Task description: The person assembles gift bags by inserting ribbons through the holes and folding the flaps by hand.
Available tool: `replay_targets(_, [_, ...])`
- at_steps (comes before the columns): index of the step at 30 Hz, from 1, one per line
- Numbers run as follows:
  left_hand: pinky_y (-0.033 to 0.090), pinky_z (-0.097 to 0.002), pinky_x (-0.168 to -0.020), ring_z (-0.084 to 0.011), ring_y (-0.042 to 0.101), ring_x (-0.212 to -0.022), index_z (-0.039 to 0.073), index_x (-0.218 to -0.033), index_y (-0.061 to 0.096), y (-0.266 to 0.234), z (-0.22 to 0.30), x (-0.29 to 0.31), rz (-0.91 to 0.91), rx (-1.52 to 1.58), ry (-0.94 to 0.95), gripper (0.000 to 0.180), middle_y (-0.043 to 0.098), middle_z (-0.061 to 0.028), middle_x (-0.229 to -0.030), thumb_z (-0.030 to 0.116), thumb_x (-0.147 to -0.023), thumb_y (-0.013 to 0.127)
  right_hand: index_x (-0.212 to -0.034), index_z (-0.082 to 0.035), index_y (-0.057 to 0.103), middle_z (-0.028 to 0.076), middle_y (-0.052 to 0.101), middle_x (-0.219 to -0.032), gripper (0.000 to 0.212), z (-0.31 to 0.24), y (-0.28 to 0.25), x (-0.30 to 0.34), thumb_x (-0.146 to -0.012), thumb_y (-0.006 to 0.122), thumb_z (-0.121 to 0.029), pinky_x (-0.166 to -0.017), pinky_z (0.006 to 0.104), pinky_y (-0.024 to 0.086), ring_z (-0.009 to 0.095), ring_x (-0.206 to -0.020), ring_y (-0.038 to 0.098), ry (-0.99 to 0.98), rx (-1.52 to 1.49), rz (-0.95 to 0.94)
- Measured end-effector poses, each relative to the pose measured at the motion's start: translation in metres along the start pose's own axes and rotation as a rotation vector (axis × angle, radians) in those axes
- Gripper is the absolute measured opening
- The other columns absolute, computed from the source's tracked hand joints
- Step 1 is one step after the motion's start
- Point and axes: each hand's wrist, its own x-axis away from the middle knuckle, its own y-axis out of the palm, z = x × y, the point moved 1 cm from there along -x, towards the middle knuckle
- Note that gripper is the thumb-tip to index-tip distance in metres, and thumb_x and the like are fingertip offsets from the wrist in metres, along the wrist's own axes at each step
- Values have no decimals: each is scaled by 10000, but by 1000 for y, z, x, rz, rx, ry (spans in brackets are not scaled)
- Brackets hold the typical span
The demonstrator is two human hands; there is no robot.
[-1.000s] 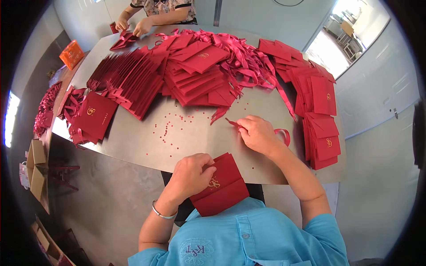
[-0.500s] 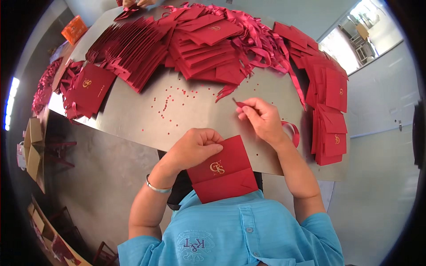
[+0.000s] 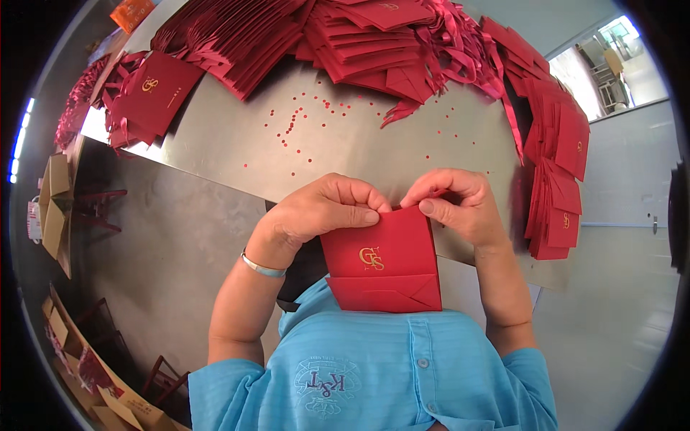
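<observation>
A small red paper gift bag [image 3: 406, 248] with a gold emblem is held in front of my chest, its folded bottom flap toward my body. My left hand [image 3: 327, 208] pinches its top edge, thumb on the front and fingers at the opening. At the right corner of that edge my right hand [image 3: 460, 205] is closed in a pinch. A bit of red ribbon [image 3: 444, 194] shows between its fingers; the ribbon's tip is hidden at the bag's mouth.
Stacks of flat red bags [image 3: 366, 54] cover the metal table's [image 3: 215, 151] far side, with more bags [image 3: 553, 208] at the right. A heap of ribbons [image 3: 467, 65] lies among them. Small red paper dots [image 3: 291, 122] are scattered nearby. Cardboard boxes [image 3: 56, 208] stand at far left.
My right hand has come down from above the table, bringing the ribbon to the bag's top edge. The bag is more upright and slightly farther right. The view has shifted.
</observation>
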Motion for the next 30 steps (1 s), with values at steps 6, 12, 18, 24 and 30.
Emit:
replay_targets(6, [487, -243, -818, -91, 600, -881, -26, -1005, 665, 14, 12, 8, 29, -479, 188, 160, 670, -29, -946, -27, -881, 564, -908, 10, 662, 73, 668, -881, 98, -11, 14, 1, -815, 692, 16, -644, 203, 466, 89, -734, 586, -131, 339, -39])
replay_targets(12, [489, -238, -842, -102, 611, -922, -20, -1104, 601, 20, 5, 11, 66, -198, 206, 260, 659, -46, -984, -84, -865, 521, -906, -16, 634, 44, 652, -850, 205, -2, 19, 6, -758, 777, -26, -704, 208, 476, 94, -761, 596, 51, 55, 101])
replay_targets(18, [484, -215, -841, -89, 604, -933, 1, -1089, 561, 6, -9, 1, -58, 141, 148, 279, 644, -49, -992, -120, -844, 507, -888, -35, 619, 42, 657, -839, 253, 5, 21, 6, -733, 817, -67, -709, 211, 477, 97, -767, 601, 105, -57, 176])
replay_targets(24, [471, -202, -810, -84, 604, -905, 10, -1048, 546, 7, -10, -1, -127, 168, 173, 255, 637, -37, -965, -118, -828, 525, -882, -35, 611, 50, 661, -829, 277, 8, 22, 6, -715, 831, -63, -695, 209, 478, 100, -757, 604, 83, -76, 187])
replay_targets(30, [470, -206, -829, -99, 623, -922, 7, -1048, 535, 5, -9, 0, -155, 187, 161, 288, 651, -55, -979, -144, -803, 543, -872, -30, 602, 63, 661, -823, 268, 9, 24, 7, -715, 819, -26, -684, 215, 482, 109, -742, 606, 91, -130, 196])
